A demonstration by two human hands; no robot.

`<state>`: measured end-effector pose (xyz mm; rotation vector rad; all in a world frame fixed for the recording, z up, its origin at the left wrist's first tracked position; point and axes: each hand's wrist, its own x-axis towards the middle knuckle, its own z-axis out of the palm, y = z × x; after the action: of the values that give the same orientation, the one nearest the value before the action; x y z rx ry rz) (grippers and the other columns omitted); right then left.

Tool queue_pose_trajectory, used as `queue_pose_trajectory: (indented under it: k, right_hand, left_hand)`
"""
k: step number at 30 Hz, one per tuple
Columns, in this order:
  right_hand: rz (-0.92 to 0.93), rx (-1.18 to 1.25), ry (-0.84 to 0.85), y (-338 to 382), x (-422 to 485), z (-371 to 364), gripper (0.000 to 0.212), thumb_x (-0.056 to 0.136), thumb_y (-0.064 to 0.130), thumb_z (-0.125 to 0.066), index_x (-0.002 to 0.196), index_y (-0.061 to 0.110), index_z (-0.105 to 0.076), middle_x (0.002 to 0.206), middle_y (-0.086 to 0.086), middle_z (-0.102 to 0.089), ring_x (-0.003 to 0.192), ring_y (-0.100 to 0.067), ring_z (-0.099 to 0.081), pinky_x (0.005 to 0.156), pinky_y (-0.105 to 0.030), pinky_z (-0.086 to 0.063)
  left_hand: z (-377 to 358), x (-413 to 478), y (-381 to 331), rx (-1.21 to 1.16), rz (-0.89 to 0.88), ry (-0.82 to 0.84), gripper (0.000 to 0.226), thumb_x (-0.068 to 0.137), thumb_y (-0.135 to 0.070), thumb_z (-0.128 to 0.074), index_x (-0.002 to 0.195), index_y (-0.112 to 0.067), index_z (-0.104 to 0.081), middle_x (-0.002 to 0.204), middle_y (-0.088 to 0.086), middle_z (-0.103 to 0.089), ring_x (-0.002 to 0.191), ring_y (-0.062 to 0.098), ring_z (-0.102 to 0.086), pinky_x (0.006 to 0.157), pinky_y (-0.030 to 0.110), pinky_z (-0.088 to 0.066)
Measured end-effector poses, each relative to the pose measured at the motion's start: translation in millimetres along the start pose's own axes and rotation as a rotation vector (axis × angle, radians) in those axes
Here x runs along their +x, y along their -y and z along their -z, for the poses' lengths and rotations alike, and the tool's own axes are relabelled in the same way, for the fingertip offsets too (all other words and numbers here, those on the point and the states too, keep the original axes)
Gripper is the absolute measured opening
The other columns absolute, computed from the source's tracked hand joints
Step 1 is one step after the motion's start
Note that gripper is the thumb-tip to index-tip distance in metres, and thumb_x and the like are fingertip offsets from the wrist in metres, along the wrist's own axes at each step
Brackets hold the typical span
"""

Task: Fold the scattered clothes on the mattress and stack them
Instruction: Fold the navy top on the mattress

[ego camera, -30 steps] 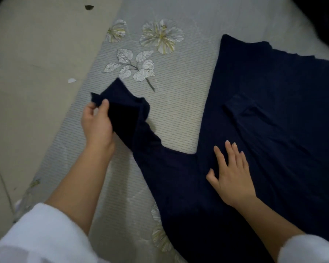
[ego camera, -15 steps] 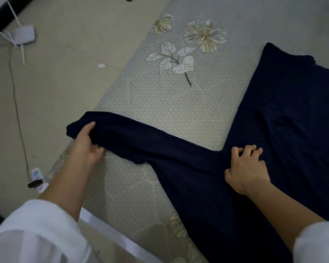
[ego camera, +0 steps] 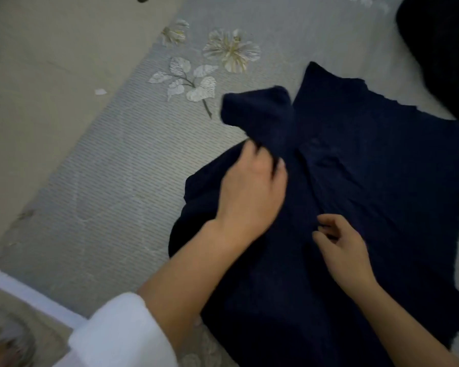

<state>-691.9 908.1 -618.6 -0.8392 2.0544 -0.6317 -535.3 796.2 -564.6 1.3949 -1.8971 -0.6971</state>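
Note:
A dark navy long-sleeved garment [ego camera: 382, 181] lies spread on the grey mattress [ego camera: 122, 160], which carries a flower print. My left hand [ego camera: 252, 192] grips the garment's left sleeve [ego camera: 263, 115] and holds it over the body of the garment, the cuff end sticking up past my fingers. My right hand [ego camera: 339, 247] rests on the cloth lower down, near the middle, its fingers loosely curled with nothing plainly pinched between them.
Another dark piece of clothing [ego camera: 445, 54] lies at the top right corner of the mattress. The beige floor [ego camera: 37, 75] runs along the left, with small scraps on it. A white mattress edge [ego camera: 24, 295] and a foot in a sandal show at the bottom left.
My left hand has carried the sleeve from the mattress's left edge across to the right, onto the garment. My right hand has loosened and shifted slightly down.

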Motion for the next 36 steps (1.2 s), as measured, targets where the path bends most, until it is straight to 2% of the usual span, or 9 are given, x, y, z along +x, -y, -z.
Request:
queue_pose_trajectory:
  k: [5, 9, 12, 15, 20, 24, 26, 30, 36]
  right_hand:
    - [-0.351, 0.467, -0.164, -48.1, -11.3, 61.1, 0.015, 0.094, 0.007, -0.051, 0.103, 0.013, -0.061, 0.101, -0.015, -0.069, 0.093, -0.029, -0.067, 0.082, -0.035, -0.053]
    - [-0.449, 0.58, -0.126, -68.8, -5.0, 85.0, 0.027, 0.092, 0.008, -0.057, 0.119, 0.008, -0.055, 0.107, -0.016, -0.067, 0.097, -0.028, -0.066, 0.078, -0.035, -0.053]
    - [-0.48, 0.551, -0.015, -62.4, 7.9, 83.5, 0.044, 0.087, 0.02, -0.068, 0.125, 0.009, -0.049, 0.107, -0.011, -0.066, 0.096, -0.026, -0.066, 0.075, -0.037, -0.056]
    - [-0.503, 0.44, -0.194, -54.9, 24.5, 70.1, 0.056, 0.082, 0.029, -0.074, 0.124, 0.012, -0.041, 0.103, -0.01, -0.061, 0.084, -0.023, -0.065, 0.063, -0.034, -0.054]
    - [-0.628, 0.448, -0.55, -58.3, 40.7, 55.7, 0.066, 0.08, 0.021, -0.074, 0.13, 0.006, -0.034, 0.128, -0.015, -0.045, 0.097, -0.028, -0.053, 0.076, -0.033, -0.044]
    - [-0.541, 0.615, -0.404, -63.6, 39.3, 64.4, 0.01, 0.084, 0.013, -0.069, 0.083, 0.01, -0.059, 0.085, -0.01, -0.063, 0.061, -0.014, -0.054, 0.054, -0.026, -0.046]
    - [-0.407, 0.572, -0.329, -59.4, 39.6, 77.0, 0.023, 0.084, 0.011, -0.068, 0.066, 0.014, -0.053, 0.074, -0.005, -0.06, 0.058, -0.011, -0.051, 0.05, -0.021, -0.044]
    - [-0.149, 0.67, -0.358, -40.2, 50.8, 117.6, 0.024, 0.083, 0.006, -0.064, 0.068, 0.017, -0.049, 0.074, 0.001, -0.059, 0.067, -0.011, -0.058, 0.056, -0.024, -0.053]
    - [-0.212, 0.637, -0.331, -61.0, 81.5, 173.9, 0.016, 0.086, 0.005, -0.054, 0.099, 0.015, -0.054, 0.1, -0.004, -0.063, 0.084, -0.017, -0.063, 0.059, -0.025, -0.056]
  left_hand:
    - [-80.1, -63.8, -37.7, 0.207, -0.127, 0.954, 0.075, 0.091, -0.024, -0.055, 0.152, -0.019, -0.011, 0.15, 0.01, -0.023, 0.136, 0.03, -0.021, 0.11, 0.043, -0.028]
    - [-77.9, -111.1, -9.6, 0.406, -0.091, 0.764, 0.087, 0.086, -0.018, -0.056, 0.152, -0.027, 0.0, 0.159, 0.006, 0.005, 0.143, 0.023, 0.016, 0.112, 0.039, 0.012]
    - [-61.0, -135.5, 16.5, 0.544, -0.001, 0.656, 0.107, 0.059, -0.016, -0.075, 0.15, -0.027, -0.022, 0.156, 0.013, -0.02, 0.142, 0.028, -0.006, 0.111, 0.05, -0.011]
    - [-48.3, -151.0, 41.8, 0.67, 0.095, 0.606, 0.122, 0.04, -0.008, -0.08, 0.148, -0.028, -0.028, 0.152, 0.014, -0.024, 0.138, 0.034, -0.018, 0.104, 0.059, -0.027]
    - [-51.5, -151.3, 51.1, 0.703, 0.129, 0.59, 0.115, 0.051, -0.003, -0.078, 0.149, -0.032, -0.024, 0.154, 0.014, -0.019, 0.139, 0.035, -0.015, 0.105, 0.063, -0.023]
    - [-63.7, -149.3, 44.5, 0.698, 0.142, 0.594, 0.111, 0.056, -0.004, -0.076, 0.149, -0.03, -0.021, 0.154, 0.015, -0.019, 0.139, 0.033, -0.013, 0.106, 0.064, -0.02]
    - [-63.9, -149.8, 43.5, 0.695, 0.156, 0.574, 0.112, 0.056, -0.006, -0.077, 0.15, -0.028, -0.02, 0.155, 0.015, -0.018, 0.14, 0.033, -0.012, 0.106, 0.064, -0.02]
    - [-58.9, -153.4, 39.1, 0.7, 0.184, 0.517, 0.112, 0.058, -0.004, -0.077, 0.15, -0.034, -0.02, 0.158, 0.014, -0.012, 0.142, 0.036, -0.011, 0.105, 0.065, -0.02]
    - [-67.6, -162.0, 25.7, 0.71, 0.031, 0.531, 0.091, 0.071, -0.003, -0.059, 0.15, -0.033, -0.025, 0.16, 0.008, -0.01, 0.145, 0.033, -0.015, 0.106, 0.056, -0.031]
